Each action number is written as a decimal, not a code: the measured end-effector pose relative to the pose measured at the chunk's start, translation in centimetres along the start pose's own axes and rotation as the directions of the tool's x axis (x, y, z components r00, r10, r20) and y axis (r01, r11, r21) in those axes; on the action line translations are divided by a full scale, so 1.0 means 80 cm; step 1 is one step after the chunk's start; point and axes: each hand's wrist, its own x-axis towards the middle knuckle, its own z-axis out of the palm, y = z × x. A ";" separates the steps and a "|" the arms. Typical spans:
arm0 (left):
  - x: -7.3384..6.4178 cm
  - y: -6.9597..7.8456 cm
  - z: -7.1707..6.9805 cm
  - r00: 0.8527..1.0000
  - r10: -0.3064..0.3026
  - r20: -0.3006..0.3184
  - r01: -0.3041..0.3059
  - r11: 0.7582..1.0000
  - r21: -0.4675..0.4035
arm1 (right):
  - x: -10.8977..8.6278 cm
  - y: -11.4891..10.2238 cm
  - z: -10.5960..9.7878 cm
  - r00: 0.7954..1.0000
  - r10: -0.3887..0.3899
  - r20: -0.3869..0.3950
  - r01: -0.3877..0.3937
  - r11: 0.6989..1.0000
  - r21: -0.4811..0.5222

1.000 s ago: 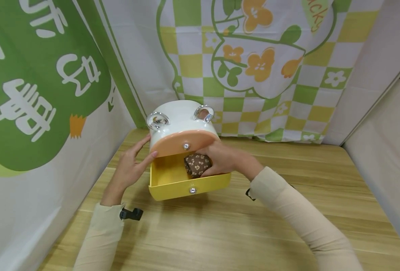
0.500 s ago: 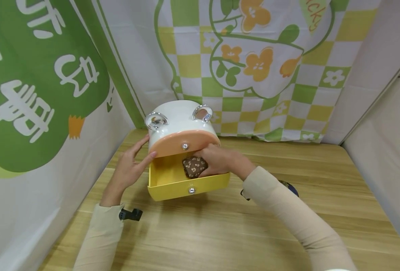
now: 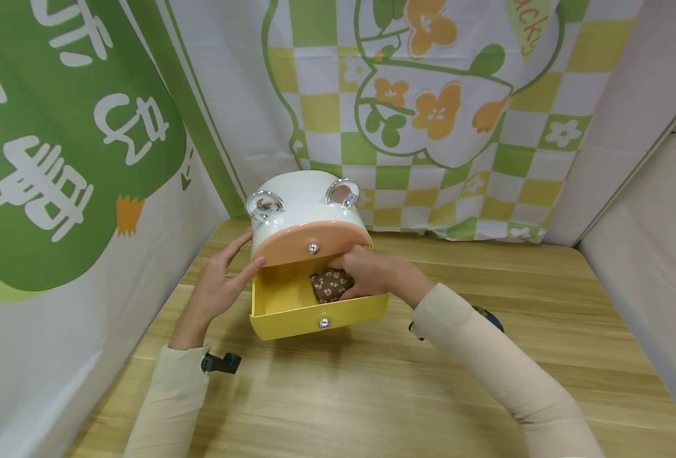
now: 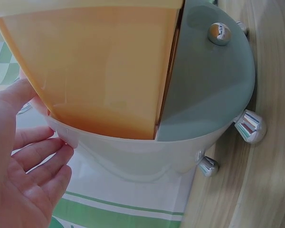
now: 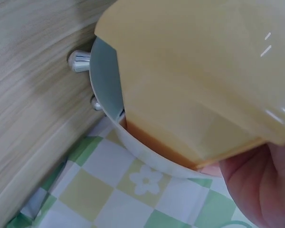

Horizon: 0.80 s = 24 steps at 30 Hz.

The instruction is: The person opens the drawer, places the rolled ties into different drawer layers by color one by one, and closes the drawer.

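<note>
the pouch [image 3: 331, 285] has been shifted only slightly inside the drawer [image 3: 289, 323], which has been left pulled out; adjustment rather than carrying is suggested. it is gripped by the right hand [image 3: 372, 272]; the box [image 3: 305, 198] is held at its side by the left hand [image 3: 219, 286].

The drawer [image 3: 292, 323] is yellow, the bundle [image 3: 330, 285] flower-patterned brown.

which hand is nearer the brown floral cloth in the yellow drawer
Right: the right hand holds the brown floral cloth inside the yellow drawer. The left hand touches the white cabinet's left side, away from the cloth.
</note>
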 end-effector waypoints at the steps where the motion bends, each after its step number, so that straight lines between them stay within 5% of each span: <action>1: 0.000 0.000 0.000 1.000 -0.002 0.000 0.002 1.000 0.000 | -0.002 -0.001 -0.002 1.000 -0.002 -0.002 0.002 1.000 0.006; 10: 0.000 0.001 0.001 1.000 -0.007 0.006 0.007 1.000 -0.013 | -0.029 -0.009 -0.026 0.996 -0.032 -0.082 0.032 0.999 0.002; 15: 0.001 0.001 0.001 1.000 -0.001 0.004 0.001 1.000 -0.009 | -0.049 -0.020 -0.040 0.981 -0.041 -0.188 0.028 0.997 -0.068; 24: 0.000 -0.001 0.001 1.000 0.001 0.001 -0.001 1.000 -0.008 | -0.084 -0.048 -0.038 0.885 -0.073 -0.461 0.003 0.989 -0.151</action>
